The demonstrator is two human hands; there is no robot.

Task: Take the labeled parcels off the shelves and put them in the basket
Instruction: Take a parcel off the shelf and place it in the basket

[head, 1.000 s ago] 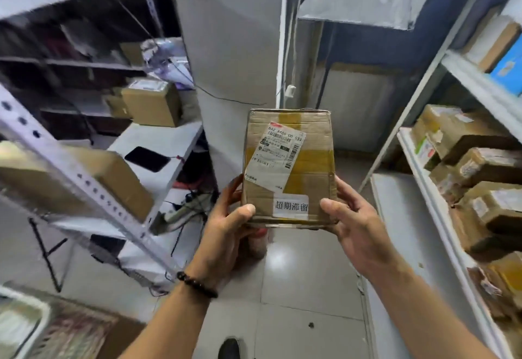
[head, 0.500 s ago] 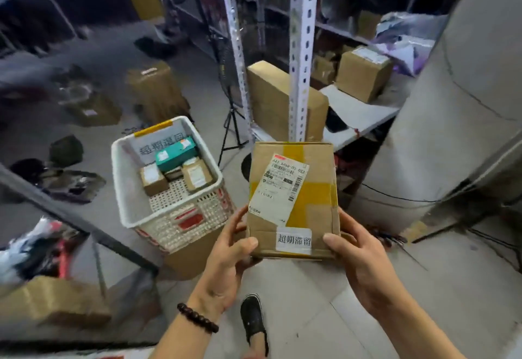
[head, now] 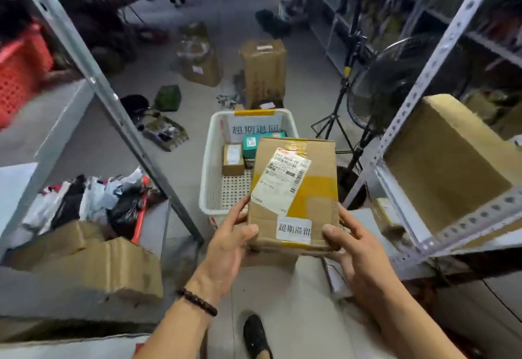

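A: Parcel [head: 293,192] held out in front, both hands on it. Left hand [head: 228,243] grips the lower left corner, thumb across the top face, fingers curled beneath. Right hand [head: 358,251] clamps the lower right corner the same way.

B: And the basket [head: 210,161] sits on the floor straight ahead. From this angle the parcel's far end hangs over its near right corner. It's not in yet.

A: No. Two labels face up: a shipping slip and a white sticker with printed characters.

B: What worries you?

A: The grip. Both hands hold one short end, so the far end is unsupported. Release too high and I'd expect it to tip nose-first, clip the rim and maybe bounce to the floor.

B: There's cargo inside too: a brown box [head: 233,159] and a green box [head: 251,144] toward the far wall.

A: Right, a hard drop could land on those. The near mesh looks free, so that's the safer spot.

B: Tight aisle as well. Post [head: 440,56] close on the right, fan [head: 375,84] behind it.

A: A wide right elbow could catch that post. And with the parcel blocking the view, a careless step from that shoe [head: 255,336] could kick the basket.
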